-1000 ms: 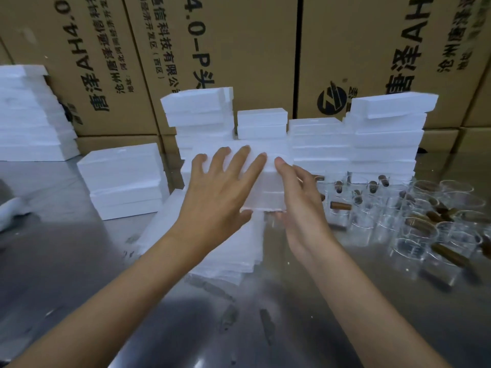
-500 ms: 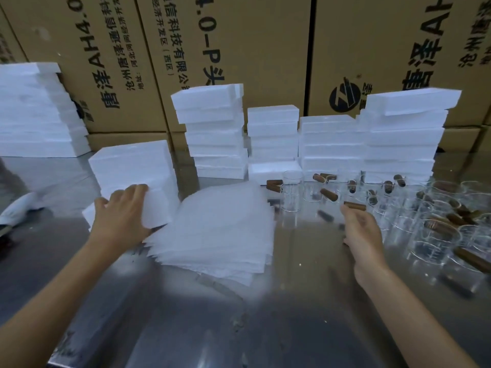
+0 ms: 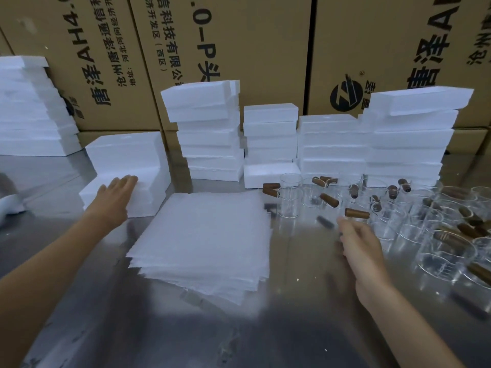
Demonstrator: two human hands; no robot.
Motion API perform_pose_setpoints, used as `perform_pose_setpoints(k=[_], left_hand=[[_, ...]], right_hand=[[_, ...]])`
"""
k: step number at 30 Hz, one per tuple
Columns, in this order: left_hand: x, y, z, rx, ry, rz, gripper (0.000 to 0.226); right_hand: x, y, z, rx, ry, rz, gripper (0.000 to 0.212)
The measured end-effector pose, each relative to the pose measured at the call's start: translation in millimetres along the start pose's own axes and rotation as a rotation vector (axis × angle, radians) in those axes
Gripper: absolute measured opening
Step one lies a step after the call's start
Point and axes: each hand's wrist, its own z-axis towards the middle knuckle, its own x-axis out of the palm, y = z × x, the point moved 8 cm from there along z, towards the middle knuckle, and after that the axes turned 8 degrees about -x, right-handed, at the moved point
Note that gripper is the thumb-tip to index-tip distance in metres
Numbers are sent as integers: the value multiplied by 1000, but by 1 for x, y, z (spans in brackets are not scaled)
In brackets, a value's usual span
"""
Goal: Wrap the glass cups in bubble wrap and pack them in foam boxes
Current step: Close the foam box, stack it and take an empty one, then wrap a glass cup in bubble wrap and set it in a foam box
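A stack of white bubble wrap sheets (image 3: 204, 235) lies in the middle of the steel table (image 3: 292, 314). My left hand (image 3: 114, 199) rests with fingers laid flat on a white foam box (image 3: 143, 192) at the left, in front of a low pile of foam boxes (image 3: 125, 152). My right hand (image 3: 358, 243) hovers with loosely curled fingers, holding nothing, just in front of a glass cup with a brown wooden handle (image 3: 356, 213). Several more clear glass cups (image 3: 289, 200) with wooden handles crowd the right side.
Taller piles of foam boxes (image 3: 210, 134) stand along the back, in front of large printed cardboard cartons (image 3: 265, 49). Another foam pile (image 3: 29, 110) stands at far left. Bare steel shows in front of the wrap stack.
Both hands held a foam box over the wrap a second ago. My left hand has carried it to the left pile and flattened on it; my right hand has moved right toward the cups.
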Motion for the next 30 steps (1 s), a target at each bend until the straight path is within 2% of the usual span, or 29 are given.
perform_pose_setpoints(k=[6, 15, 18, 22, 25, 30], left_hand=[[2, 6, 26, -82, -100, 232, 75], [10, -11, 43, -192, 79, -81, 68], [-4, -18, 44, -230, 94, -128, 55], [-48, -51, 46, -125, -25, -194, 37], [-83, -100, 38, 85, -128, -295, 32], [-107, -182, 32, 223, -101, -379, 39]], right_hand=[[3, -6, 6, 6, -1, 2, 10], [4, -8, 11, -34, -12, 8, 11], [5, -11, 10, -55, -9, -16, 12], [5, -12, 12, -80, -6, -45, 11], [6, -12, 11, -96, 2, -73, 11], [5, -11, 9, -129, 13, -129, 13]])
